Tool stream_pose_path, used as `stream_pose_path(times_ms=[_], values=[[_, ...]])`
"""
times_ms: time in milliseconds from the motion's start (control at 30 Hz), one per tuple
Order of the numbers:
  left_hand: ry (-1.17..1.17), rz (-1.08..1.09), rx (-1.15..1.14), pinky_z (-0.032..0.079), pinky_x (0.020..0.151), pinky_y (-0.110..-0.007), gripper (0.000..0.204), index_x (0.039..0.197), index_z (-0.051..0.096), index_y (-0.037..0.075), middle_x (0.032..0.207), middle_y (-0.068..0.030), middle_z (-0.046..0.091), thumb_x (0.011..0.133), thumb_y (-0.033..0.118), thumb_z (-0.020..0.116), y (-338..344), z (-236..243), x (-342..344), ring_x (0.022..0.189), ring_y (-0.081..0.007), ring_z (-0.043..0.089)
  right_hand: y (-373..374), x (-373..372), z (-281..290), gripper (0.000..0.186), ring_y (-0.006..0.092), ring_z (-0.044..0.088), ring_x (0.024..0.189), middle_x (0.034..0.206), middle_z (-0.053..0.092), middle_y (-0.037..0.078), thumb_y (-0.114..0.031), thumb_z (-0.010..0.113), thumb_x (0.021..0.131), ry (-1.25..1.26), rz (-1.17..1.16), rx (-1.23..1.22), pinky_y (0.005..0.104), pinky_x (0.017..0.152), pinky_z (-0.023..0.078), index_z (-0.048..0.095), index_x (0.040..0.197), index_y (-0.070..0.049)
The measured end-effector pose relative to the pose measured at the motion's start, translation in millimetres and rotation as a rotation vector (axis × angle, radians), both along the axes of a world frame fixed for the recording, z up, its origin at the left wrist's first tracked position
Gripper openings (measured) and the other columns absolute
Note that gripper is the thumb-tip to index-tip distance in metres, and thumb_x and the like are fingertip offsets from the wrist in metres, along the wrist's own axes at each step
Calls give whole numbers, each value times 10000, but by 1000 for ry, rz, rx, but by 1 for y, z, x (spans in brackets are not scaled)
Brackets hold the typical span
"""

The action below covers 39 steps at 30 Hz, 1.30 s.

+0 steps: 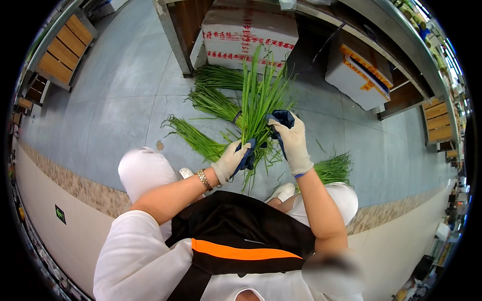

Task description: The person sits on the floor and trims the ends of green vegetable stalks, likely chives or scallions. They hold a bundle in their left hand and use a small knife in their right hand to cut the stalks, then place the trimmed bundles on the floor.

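Both my hands wear pale work gloves with dark blue palms. My left hand (232, 160) is wrapped round the lower part of an upright, fanned bunch of garlic chives (257, 98). At the bunch's right edge, my right hand (291, 140) has its fingers curled in; what lies inside them, if anything, is hidden. More chives lie on the floor: a far bundle (216, 77), a banded bundle (217, 104) nearer, and a pile (196, 138) by my left hand. Another heap (334, 169) rests beside my right knee. Loose leaves hang below my hands.
Beyond the chives, a white foam box (251, 37) with red print stands under a metal-edged counter. A second foam box (359, 78) with orange tape sits under it to the right. A counter leg (176, 42) rises at the far left. My knees flank the work on both sides.
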<state>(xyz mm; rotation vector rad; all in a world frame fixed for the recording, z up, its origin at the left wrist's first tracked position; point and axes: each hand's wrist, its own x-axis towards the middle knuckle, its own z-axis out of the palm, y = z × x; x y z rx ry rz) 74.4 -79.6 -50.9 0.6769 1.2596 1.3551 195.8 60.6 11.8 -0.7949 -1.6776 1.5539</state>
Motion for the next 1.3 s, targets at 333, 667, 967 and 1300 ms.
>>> stream_pose_path(times_ms=[333,667,967,1300], values=[[-127,-21,-92,410,508,-252,298,990,558,47,703,-15,542,989,332,469,-1,-4,-2,558,-100,498,5,7,-8,169,126,533,628,710,636,61,-117,637,797,-74,-20,6,278,630,449,647,859,40],[-202,-14,-158,414,492,-269,269,895,542,54,680,-10,526,978,307,503,2,6,-1,537,-108,485,2,6,-3,158,67,512,607,747,613,5,-111,590,859,-93,-27,-12,224,537,428,651,922,20],[-166,-2,-138,442,508,-271,219,919,556,33,678,-14,529,963,243,517,1,9,0,547,-108,499,11,7,0,195,76,515,611,817,626,13,-105,603,847,-8,30,-208,240,526,431,621,1008,2],[-156,26,-97,425,510,-264,181,907,550,22,679,-5,514,952,196,523,1,13,8,547,-98,476,20,5,8,102,70,537,685,765,643,-1,-71,671,807,47,-139,8,226,650,437,639,860,10]])
